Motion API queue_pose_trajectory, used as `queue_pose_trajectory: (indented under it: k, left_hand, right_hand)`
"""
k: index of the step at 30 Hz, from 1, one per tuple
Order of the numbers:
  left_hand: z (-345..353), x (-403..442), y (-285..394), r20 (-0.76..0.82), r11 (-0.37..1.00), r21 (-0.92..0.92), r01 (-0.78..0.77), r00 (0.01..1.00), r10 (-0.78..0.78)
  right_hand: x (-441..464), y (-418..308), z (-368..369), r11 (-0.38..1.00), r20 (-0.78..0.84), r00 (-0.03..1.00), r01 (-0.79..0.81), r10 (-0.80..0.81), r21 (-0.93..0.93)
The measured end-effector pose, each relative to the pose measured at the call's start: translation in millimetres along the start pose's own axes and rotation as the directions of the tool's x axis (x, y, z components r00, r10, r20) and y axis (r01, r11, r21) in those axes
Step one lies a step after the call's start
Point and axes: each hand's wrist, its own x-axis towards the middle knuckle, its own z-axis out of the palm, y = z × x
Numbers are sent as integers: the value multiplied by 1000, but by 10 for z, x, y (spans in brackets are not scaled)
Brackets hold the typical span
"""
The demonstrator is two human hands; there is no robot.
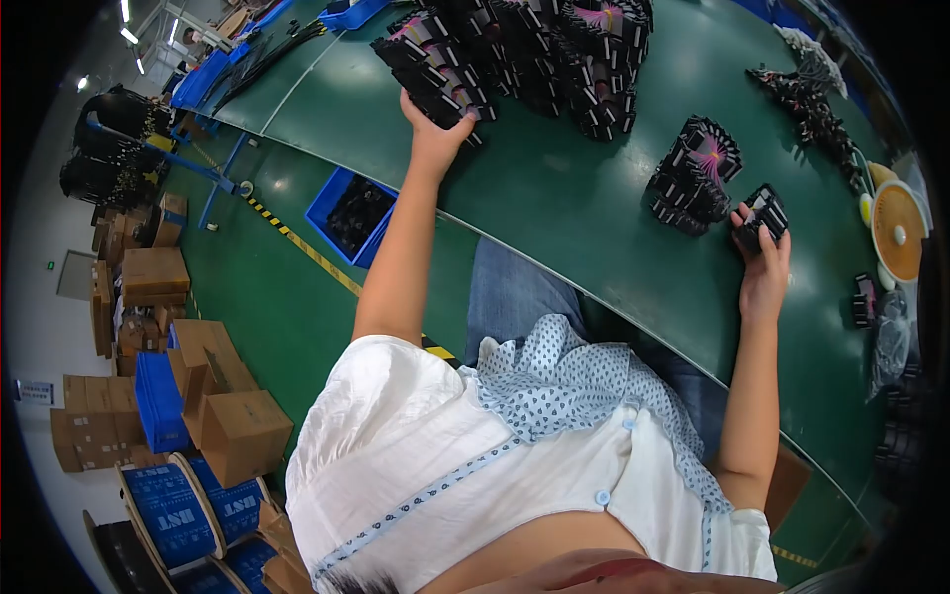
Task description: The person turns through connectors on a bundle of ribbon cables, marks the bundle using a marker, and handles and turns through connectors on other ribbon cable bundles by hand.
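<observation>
A: "Leftmost?"
B: "Left hand [433, 146], fingers clamped on black, ribbed plastic stack [435, 64], far side of green surface [574, 203]."
A: "Rightward?"
B: "Black plastic cluster [690, 183], pink centre; just beside, right hand [762, 277], fingers clamped on small black block [768, 210]."

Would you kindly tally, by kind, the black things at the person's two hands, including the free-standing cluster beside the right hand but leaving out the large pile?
Black clusters with pink: 2 (the held cluster at the left hand, the free-standing cluster beside the right hand)
Smaller black piece: 1, in the right hand
Total: 3
</observation>
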Motion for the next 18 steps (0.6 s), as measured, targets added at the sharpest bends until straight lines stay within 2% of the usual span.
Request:
queue_pose_trajectory:
  k: [5,6,9,10,11,12,13,15,16,17,18]
  left_hand:
    - [346,-244,99,-95,998,56,-15,995,20]
    - [425,-303,245,-111,999,36,32,993,-27]
    - [628,-404,392,-180,984,164,74,983,-44]
    - [675,-422,446,-170,994,80,69,984,-54]
    - [715,-443,472,-173,982,189,22,985,11]
    - [760,-473,599,-157,988,151,18,988,6]
    - [787,-454,494,-130,997,73,8,992,2]
    - [765,-436,325,-93,998,40,-38,995,42]
    - [763,-470,447,-127,994,105,16,992,-2]
    - [727,-466,515,-141,999,53,6,990,2]
    - [753,-570,677,-350,946,275,171,934,-67]
  right_hand:
    - [17,-14,-17,1000,10,1000,-3,3,22]
    - [10,-26,-11,1000,7,1000,1,-2,31]
    - [16,-30,-14,997,18,1000,22,-23,68]
    - [12,-58,-51,997,4,999,36,-36,74]
    - [8,-81,-62,997,-29,999,31,-29,68]
    - [-11,-109,-74,995,-4,999,39,-39,89]
    - [-14,-139,-91,991,12,999,41,-43,124]
    - [-55,-209,-88,988,14,998,54,-57,147]
    - [-48,-235,-86,989,26,999,36,-40,142]
    - [-49,-267,-84,987,46,998,26,-33,160]
    - [-44,-301,-92,983,62,998,8,-19,182]
